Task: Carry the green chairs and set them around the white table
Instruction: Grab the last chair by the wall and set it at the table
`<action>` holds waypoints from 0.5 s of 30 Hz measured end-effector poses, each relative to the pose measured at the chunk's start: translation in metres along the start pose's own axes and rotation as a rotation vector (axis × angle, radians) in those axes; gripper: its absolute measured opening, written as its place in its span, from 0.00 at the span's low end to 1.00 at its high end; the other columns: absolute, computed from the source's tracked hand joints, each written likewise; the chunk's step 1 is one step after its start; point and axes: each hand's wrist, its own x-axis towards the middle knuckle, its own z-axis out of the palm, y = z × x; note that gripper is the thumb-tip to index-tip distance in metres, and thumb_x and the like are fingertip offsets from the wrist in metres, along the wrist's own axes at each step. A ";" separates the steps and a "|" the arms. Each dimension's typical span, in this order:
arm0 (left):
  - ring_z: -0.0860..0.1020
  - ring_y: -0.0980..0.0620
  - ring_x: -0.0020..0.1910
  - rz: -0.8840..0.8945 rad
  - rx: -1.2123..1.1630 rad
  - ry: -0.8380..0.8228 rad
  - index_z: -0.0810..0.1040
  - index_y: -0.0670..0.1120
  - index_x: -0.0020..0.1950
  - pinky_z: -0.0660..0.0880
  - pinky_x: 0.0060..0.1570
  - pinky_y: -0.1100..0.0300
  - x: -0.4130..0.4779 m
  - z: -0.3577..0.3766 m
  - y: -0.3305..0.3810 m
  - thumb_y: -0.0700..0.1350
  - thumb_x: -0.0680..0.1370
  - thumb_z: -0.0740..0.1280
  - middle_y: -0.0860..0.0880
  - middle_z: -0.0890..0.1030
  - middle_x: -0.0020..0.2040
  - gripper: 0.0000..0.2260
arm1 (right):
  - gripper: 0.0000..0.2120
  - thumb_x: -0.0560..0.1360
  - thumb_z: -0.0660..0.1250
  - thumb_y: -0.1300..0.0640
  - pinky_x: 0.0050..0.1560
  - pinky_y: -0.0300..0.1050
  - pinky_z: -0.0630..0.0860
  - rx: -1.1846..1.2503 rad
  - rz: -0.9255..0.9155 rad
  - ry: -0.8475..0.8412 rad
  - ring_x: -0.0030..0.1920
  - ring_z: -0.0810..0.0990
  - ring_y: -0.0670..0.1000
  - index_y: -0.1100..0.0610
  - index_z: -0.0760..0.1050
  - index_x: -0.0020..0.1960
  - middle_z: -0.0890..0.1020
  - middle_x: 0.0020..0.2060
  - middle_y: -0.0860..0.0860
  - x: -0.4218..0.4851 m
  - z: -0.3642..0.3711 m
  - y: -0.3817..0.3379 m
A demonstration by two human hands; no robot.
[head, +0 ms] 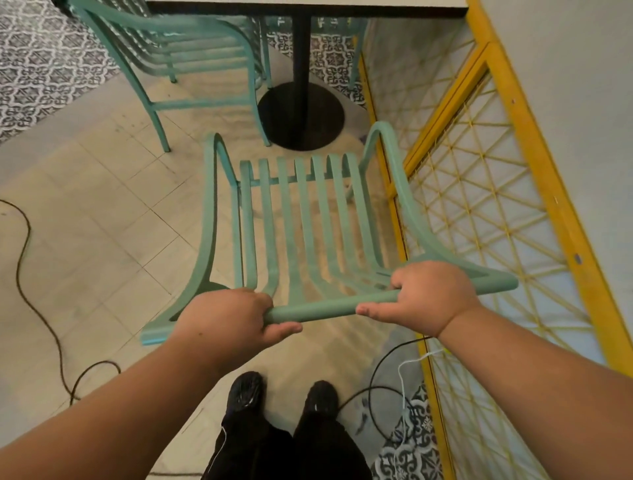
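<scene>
Our left hand (224,318) and right hand (433,296) both clasp the chair (305,219) by its top rail — its seat stretches ahead of the hands, toward the worktop (308,2), seemingly off the floor (102,222).

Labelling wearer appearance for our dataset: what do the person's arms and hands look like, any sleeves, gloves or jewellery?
The left forearm and right forearm are bare, no sleeves showing. The left hand and right hand are ungloved, with no ring, watch or wristband visible.
</scene>
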 end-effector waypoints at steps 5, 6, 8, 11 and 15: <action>0.76 0.56 0.32 0.016 0.019 0.010 0.73 0.54 0.41 0.78 0.34 0.57 0.017 -0.008 -0.006 0.79 0.70 0.45 0.53 0.76 0.34 0.32 | 0.46 0.52 0.36 0.11 0.28 0.47 0.68 0.011 -0.001 0.014 0.28 0.74 0.50 0.52 0.68 0.31 0.73 0.27 0.48 0.013 -0.008 0.003; 0.76 0.56 0.32 0.021 0.023 0.015 0.73 0.54 0.41 0.79 0.34 0.56 0.023 -0.010 -0.008 0.80 0.69 0.45 0.53 0.76 0.34 0.33 | 0.46 0.52 0.37 0.12 0.28 0.47 0.68 0.011 0.001 0.019 0.29 0.74 0.50 0.52 0.68 0.31 0.73 0.27 0.48 0.016 -0.010 0.004; 0.77 0.55 0.32 0.034 0.027 0.016 0.74 0.54 0.41 0.80 0.35 0.55 0.035 -0.015 -0.011 0.80 0.68 0.44 0.53 0.77 0.34 0.34 | 0.46 0.53 0.38 0.12 0.28 0.47 0.69 0.011 0.003 0.028 0.28 0.72 0.50 0.53 0.68 0.31 0.72 0.27 0.48 0.026 -0.015 0.008; 0.77 0.56 0.32 0.047 0.032 0.014 0.74 0.54 0.41 0.79 0.33 0.57 0.051 -0.024 -0.015 0.80 0.68 0.44 0.53 0.78 0.34 0.34 | 0.46 0.54 0.37 0.12 0.28 0.47 0.69 -0.006 0.003 0.038 0.27 0.72 0.50 0.53 0.68 0.31 0.72 0.26 0.48 0.041 -0.023 0.013; 0.77 0.55 0.32 0.069 0.038 0.038 0.74 0.54 0.41 0.81 0.34 0.56 0.076 -0.034 -0.022 0.80 0.67 0.43 0.53 0.78 0.34 0.34 | 0.44 0.56 0.40 0.13 0.28 0.48 0.69 -0.033 0.012 0.043 0.27 0.70 0.49 0.53 0.68 0.31 0.71 0.27 0.48 0.061 -0.036 0.019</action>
